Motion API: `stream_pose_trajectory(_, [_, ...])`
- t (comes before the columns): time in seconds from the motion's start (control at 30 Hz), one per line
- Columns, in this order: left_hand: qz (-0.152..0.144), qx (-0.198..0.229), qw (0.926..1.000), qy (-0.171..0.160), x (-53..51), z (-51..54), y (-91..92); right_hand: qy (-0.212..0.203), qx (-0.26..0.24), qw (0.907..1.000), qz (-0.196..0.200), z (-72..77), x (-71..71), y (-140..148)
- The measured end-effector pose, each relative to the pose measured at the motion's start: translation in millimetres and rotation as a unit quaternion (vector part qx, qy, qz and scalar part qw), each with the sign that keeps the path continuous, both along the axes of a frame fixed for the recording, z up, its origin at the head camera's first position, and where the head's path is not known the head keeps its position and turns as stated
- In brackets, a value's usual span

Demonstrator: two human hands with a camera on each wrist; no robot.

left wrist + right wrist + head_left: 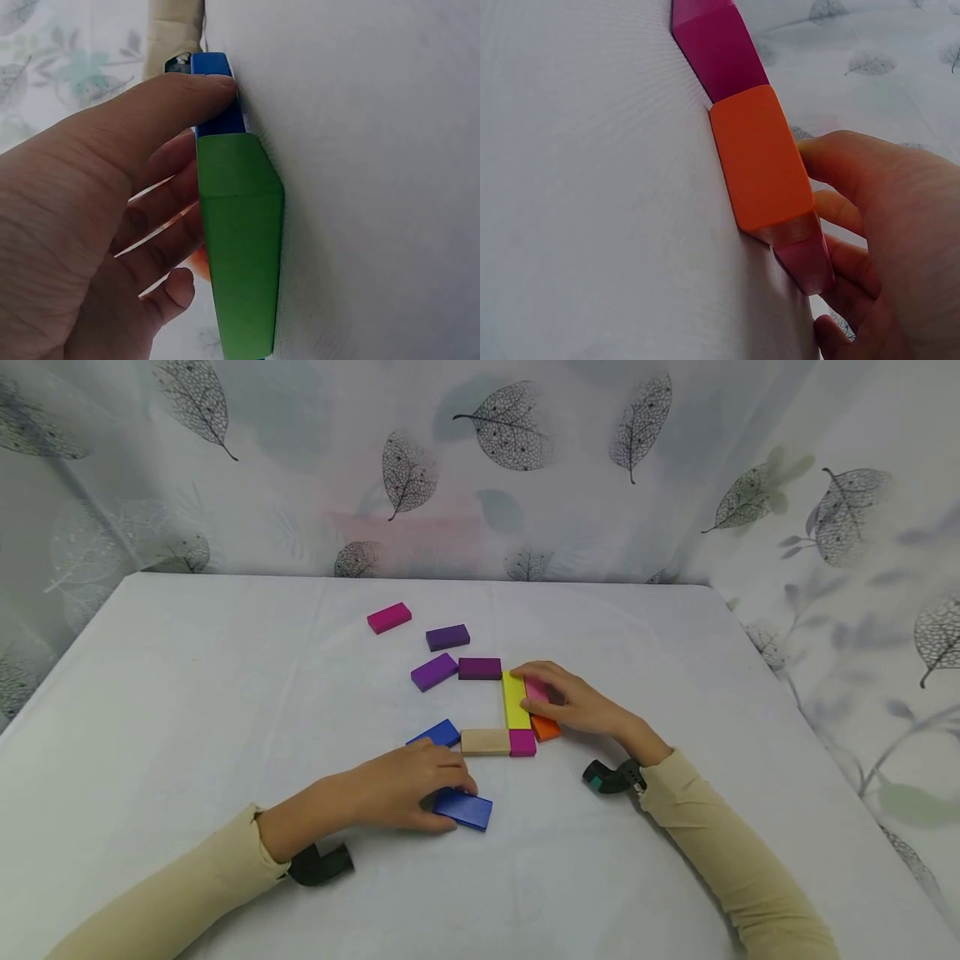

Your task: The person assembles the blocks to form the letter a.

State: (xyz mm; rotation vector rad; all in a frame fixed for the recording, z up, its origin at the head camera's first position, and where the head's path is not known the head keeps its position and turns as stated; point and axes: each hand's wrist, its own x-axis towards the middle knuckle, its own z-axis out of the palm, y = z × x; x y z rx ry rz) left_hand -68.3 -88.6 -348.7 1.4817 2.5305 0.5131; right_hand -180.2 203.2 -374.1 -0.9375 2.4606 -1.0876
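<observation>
On the white table my left hand [405, 785] pinches a blue block [465, 810] between thumb and fingers. In the left wrist view a green block [240, 247] stands in front of that blue block; in the head view the hand hides it. My right hand [581, 697] has its curled index finger at the far end of a yellow block [515, 710] and its thumb at that block's right side. Pressed along the yellow block are a pink block [536, 690] and an orange block [545, 728]. A magenta block [522, 743] and a tan block [485, 742] adjoin at the near end.
Another blue block [438, 732] touches the tan one, partly behind my left hand. Purple blocks, a dark one [480, 669], a slanted one [434, 672] and a farther one [447, 637], lie beyond, with a magenta block [389, 618] farthest. A leaf-patterned curtain [300, 468] hangs behind.
</observation>
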Motion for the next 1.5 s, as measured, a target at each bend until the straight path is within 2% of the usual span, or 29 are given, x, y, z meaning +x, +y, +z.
stream_pose_trajectory(0.33, [-0.011, 0.013, 0.9999, -0.004, 1.5, -0.5, -0.1, 0.002, -0.003, 1.0, 0.001, -0.7, 0.3, 0])
stream_pose_trajectory(0.77, [-0.032, -0.011, 0.9991, -0.024, 5.7, 1.8, -1.9, 0.001, -0.004, 1.0, 0.0, -0.6, 0.1, -1])
stream_pose_trajectory(1.03, [-0.041, 0.003, 0.9991, -0.003, 11.5, -0.7, -6.1, 0.004, -0.004, 1.0, 0.001, -0.7, 0.3, -1])
stream_pose_trajectory(1.3, [-0.055, 0.027, 0.9973, 0.039, 16.0, -2.8, -9.6, 0.006, -0.004, 1.0, 0.003, -1.7, -0.6, 1])
stream_pose_trajectory(1.5, [-0.061, 0.023, 0.9975, 0.026, 17.4, -1.7, -10.6, 0.005, 0.0, 1.0, 0.001, -2.5, -1.5, 1])
